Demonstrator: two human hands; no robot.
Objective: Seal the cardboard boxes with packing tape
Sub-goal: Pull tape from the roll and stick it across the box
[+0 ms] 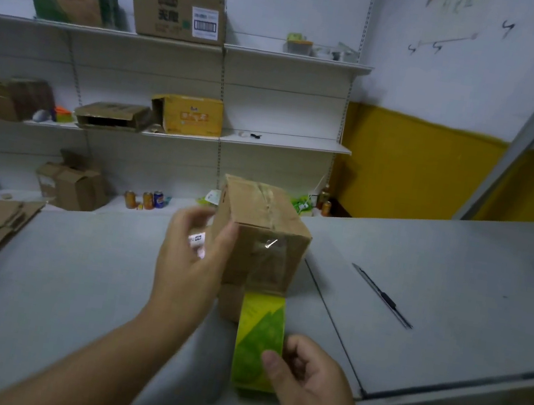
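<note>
One small cardboard box point(267, 216) is upright over the grey table point(74, 277), the left hand point(191, 260) gripping its side; clear tape point(268, 265) covers the top seam and runs down the near face to the packing-tape roll point(256, 343) pinched in the right hand point(306, 371); cutting the strip probably remains.

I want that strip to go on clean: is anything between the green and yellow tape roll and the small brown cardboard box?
Nothing visible does. Clear tape runs straight from the green and yellow tape roll, held by the right hand, onto the small brown cardboard box; the left hand grips the box's left side.
</note>
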